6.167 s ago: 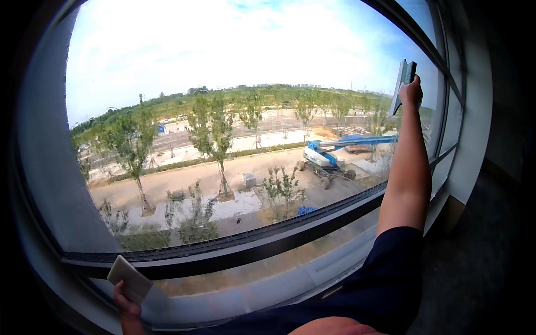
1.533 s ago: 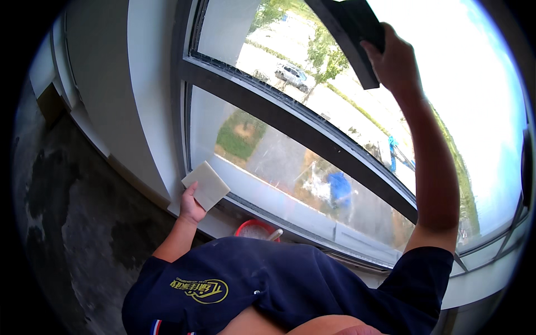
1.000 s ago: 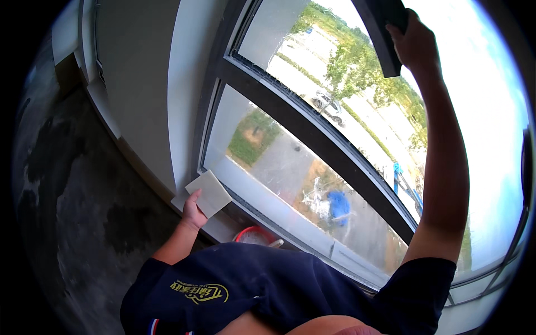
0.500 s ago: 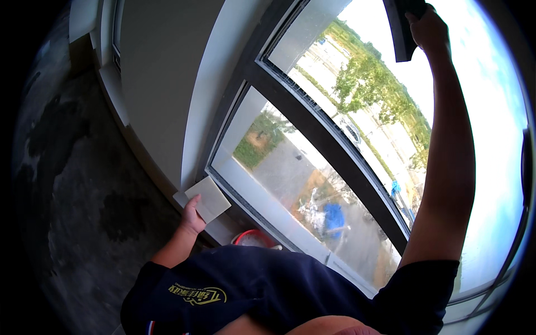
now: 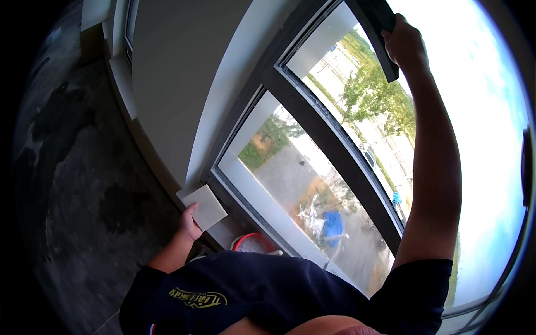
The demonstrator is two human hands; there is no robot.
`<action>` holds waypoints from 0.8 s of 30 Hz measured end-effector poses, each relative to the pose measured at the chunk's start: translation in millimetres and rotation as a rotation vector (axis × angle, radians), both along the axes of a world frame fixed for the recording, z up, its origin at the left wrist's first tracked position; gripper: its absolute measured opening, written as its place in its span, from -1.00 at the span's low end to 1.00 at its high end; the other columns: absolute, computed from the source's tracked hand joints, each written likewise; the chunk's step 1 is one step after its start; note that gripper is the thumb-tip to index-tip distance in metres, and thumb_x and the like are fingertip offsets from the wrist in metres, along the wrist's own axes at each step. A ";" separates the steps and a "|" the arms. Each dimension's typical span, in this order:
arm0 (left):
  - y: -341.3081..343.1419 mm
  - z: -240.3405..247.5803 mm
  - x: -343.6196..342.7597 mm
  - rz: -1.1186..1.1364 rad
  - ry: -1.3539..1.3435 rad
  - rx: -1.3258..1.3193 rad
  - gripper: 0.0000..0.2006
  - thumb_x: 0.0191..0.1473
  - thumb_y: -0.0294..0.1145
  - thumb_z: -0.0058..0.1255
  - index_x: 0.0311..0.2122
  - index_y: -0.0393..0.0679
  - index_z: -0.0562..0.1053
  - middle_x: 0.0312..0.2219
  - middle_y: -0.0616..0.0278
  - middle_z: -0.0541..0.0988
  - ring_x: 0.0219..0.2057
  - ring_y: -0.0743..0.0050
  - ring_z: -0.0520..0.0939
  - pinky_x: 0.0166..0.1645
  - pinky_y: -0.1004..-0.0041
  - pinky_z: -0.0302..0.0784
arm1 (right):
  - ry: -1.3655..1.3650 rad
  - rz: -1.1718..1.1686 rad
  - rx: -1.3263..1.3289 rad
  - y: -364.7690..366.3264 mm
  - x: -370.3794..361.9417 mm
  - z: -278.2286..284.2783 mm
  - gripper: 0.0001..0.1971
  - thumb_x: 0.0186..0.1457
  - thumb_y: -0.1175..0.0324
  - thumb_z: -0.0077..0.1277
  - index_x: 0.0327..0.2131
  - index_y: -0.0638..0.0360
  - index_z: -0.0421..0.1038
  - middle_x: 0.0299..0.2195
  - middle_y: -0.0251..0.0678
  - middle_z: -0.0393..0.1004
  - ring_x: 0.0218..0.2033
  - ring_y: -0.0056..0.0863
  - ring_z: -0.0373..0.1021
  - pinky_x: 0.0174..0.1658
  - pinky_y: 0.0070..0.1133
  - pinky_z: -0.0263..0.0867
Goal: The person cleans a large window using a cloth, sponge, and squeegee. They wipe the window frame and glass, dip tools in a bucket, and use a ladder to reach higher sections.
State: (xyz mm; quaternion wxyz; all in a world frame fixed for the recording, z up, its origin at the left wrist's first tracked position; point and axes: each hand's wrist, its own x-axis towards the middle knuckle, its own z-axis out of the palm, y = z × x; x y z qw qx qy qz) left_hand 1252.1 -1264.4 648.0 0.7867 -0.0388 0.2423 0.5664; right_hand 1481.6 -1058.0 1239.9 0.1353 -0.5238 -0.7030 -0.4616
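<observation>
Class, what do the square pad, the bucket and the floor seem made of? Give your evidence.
Square pad: probably foam or sponge, matte; pale, even face and crisp edges.
Bucket: likely plastic, smooth; uniformly bright red rim.
Floor: looks like bare concrete, unpolished; grey with dark blotches.

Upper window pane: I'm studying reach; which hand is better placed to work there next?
Probably the right hand, raised before the pane with a dark tool; the left hand holds a pale pad lower.

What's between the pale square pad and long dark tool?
From pad to tool, the head view shows dark-framed lower window glass, a dark crossbar, then upper glass.
</observation>
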 end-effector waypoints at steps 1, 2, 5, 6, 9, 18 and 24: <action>-2.0 -1.4 1.4 -0.025 -0.015 -0.009 -0.59 0.11 -0.21 -0.16 0.03 -0.17 0.30 -0.05 0.16 0.44 -0.01 0.19 0.44 0.10 0.20 0.30 | -0.020 -0.041 0.064 3.7 13.9 21.5 -0.70 0.07 0.25 -0.01 -0.21 0.25 0.27 -0.41 -0.04 0.50 -0.30 -0.12 0.46 -0.21 -0.32 0.39; 0.1 -0.5 1.3 -0.020 -0.014 -0.004 -0.59 0.11 -0.21 -0.16 0.03 -0.17 0.30 -0.05 0.16 0.43 -0.01 0.19 0.43 0.10 0.20 0.30 | -0.004 -0.056 0.075 1.9 9.3 26.1 -0.70 0.08 0.25 -0.02 -0.20 0.24 0.27 -0.40 -0.03 0.50 -0.30 -0.12 0.46 -0.21 -0.32 0.39; -0.6 -2.4 3.1 0.005 -0.006 0.000 -0.59 0.10 -0.20 -0.16 0.03 -0.16 0.30 -0.05 0.16 0.43 -0.01 0.19 0.43 0.10 0.20 0.29 | 0.075 -0.027 -0.032 -2.5 -11.5 -25.4 -0.69 0.06 0.26 0.00 -0.20 0.24 0.24 -0.41 0.04 0.48 -0.31 -0.05 0.45 -0.24 -0.28 0.38; 1.9 -3.3 4.6 0.016 -0.002 0.003 -0.59 0.10 -0.20 -0.15 0.03 -0.16 0.30 -0.05 0.16 0.43 -0.01 0.19 0.43 0.10 0.20 0.29 | 0.116 -0.013 -0.079 -10.8 -21.0 -53.5 -0.77 0.06 0.34 -0.07 -0.26 0.29 0.28 -0.43 0.08 0.49 -0.35 -0.01 0.47 -0.25 -0.27 0.40; 3.3 -2.0 9.8 -0.005 0.001 -0.004 -0.58 0.09 -0.18 -0.14 0.03 -0.16 0.30 -0.05 0.16 0.43 -0.01 0.18 0.43 0.10 0.20 0.29 | 0.200 -0.090 -0.348 -20.4 -18.8 -126.5 -0.83 0.03 0.49 -0.21 -0.27 0.29 0.27 -0.45 0.08 0.48 -0.35 -0.01 0.46 -0.27 -0.21 0.35; -9.4 -6.2 -13.0 -0.009 0.015 0.046 -0.57 0.11 -0.19 -0.18 0.05 -0.17 0.28 -0.04 0.14 0.42 0.00 0.13 0.41 0.12 0.16 0.26 | -0.292 -0.145 -0.162 -54.2 -25.0 -84.3 -0.84 0.06 0.45 -0.09 -0.25 0.15 0.23 -0.58 -0.27 0.42 -0.54 -0.37 0.49 -0.63 -0.53 0.35; 4.3 3.3 8.8 -0.071 0.026 0.053 -0.58 0.11 -0.21 -0.20 0.05 -0.17 0.29 -0.03 0.13 0.42 0.00 0.11 0.42 0.12 0.14 0.27 | -0.629 -0.137 0.245 -43.6 23.7 -17.9 -0.71 0.05 0.38 -0.02 -0.13 0.13 0.27 -0.48 -0.25 0.42 -0.43 -0.34 0.48 -0.45 -0.50 0.41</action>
